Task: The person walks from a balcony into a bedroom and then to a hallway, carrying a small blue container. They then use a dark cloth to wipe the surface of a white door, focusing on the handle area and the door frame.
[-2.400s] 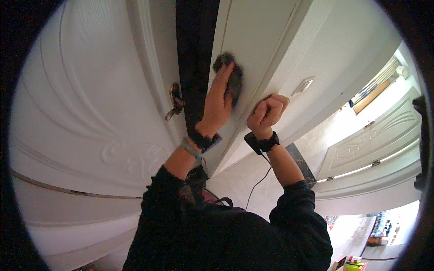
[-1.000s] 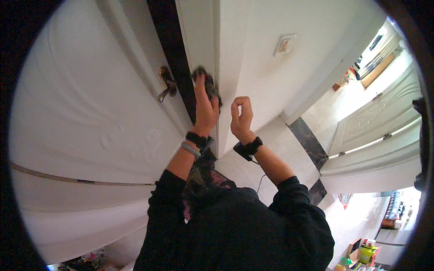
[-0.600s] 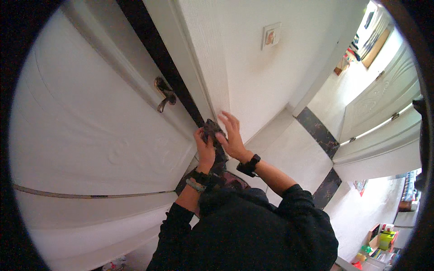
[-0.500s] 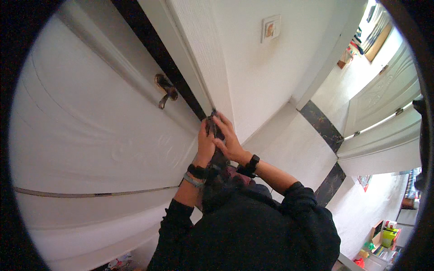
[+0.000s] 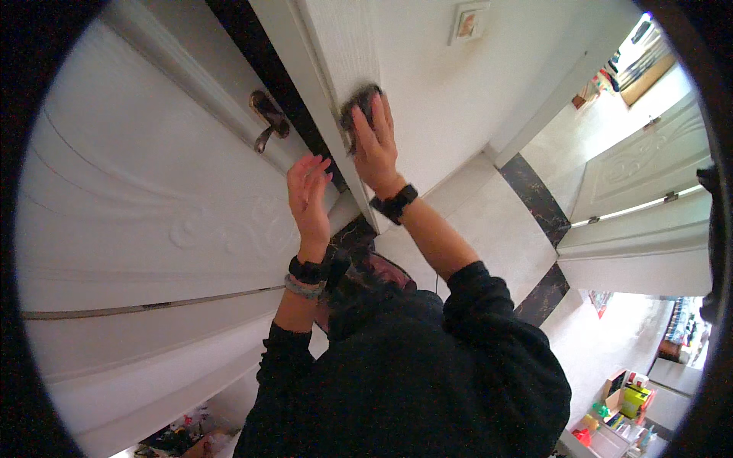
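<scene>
Right hand (image 5: 374, 141): pressing a dark cloth (image 5: 357, 108) flat against the white door frame (image 5: 336, 53), fingers spread over it.
Left hand (image 5: 308, 191): hovering open and empty, just below the door handle (image 5: 267, 126).
Cloth: probably soft, light, limp; best held bunched under the palm.

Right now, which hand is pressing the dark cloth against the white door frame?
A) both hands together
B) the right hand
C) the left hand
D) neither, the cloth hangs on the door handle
B: the right hand lies flat over the dark cloth on the white door frame, while the left hand is open and apart from it, beside the door.
</scene>
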`<state>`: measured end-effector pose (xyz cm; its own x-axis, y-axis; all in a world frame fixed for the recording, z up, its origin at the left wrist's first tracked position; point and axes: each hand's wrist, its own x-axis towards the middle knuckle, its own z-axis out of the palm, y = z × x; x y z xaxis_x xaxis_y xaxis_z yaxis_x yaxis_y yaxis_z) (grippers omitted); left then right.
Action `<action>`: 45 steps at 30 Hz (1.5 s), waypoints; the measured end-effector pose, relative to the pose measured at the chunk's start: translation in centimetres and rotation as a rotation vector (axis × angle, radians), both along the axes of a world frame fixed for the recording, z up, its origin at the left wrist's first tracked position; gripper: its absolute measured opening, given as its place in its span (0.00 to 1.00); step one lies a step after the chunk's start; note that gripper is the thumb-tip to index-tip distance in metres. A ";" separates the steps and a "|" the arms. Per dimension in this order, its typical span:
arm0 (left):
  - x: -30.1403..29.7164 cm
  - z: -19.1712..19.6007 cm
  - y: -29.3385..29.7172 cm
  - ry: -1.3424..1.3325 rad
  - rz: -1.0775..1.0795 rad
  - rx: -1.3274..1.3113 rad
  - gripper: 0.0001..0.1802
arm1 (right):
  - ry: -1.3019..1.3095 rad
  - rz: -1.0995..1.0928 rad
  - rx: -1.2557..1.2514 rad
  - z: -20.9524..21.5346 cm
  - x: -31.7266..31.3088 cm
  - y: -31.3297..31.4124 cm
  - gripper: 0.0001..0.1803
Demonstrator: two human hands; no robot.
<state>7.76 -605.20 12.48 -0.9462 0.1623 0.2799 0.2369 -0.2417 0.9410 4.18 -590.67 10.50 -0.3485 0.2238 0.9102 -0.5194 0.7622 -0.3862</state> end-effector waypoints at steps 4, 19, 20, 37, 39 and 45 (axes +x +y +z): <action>-0.1 -2.8 -0.9 -0.102 0.041 -0.012 0.19 | -0.279 0.008 -0.069 -9.7 3.3 -1.4 0.36; 0.2 -6.4 -1.4 -0.267 0.070 0.018 0.17 | -0.224 0.004 0.077 -7.4 2.6 -2.0 0.39; 0.4 -6.4 -1.7 -0.260 0.070 0.036 0.16 | -0.406 0.039 0.095 -9.2 3.8 -1.7 0.39; 9.4 -10.4 -0.4 -0.434 0.230 0.156 0.25 | -0.534 0.555 0.291 -5.4 13.2 -0.4 0.31; 8.9 -10.6 -1.5 -0.455 0.232 0.277 0.28 | -0.422 0.392 0.231 -3.4 11.0 0.5 0.28; 2.2 -9.5 -3.6 -0.345 0.132 0.190 0.27 | -0.067 0.043 0.270 2.7 3.1 1.7 0.21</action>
<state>9.97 -608.80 2.95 -0.9990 0.0094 -0.0435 -0.0435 -0.4079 0.9120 7.32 -588.92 13.16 -0.4138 -0.0403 0.9095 -0.5337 0.8201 -0.2065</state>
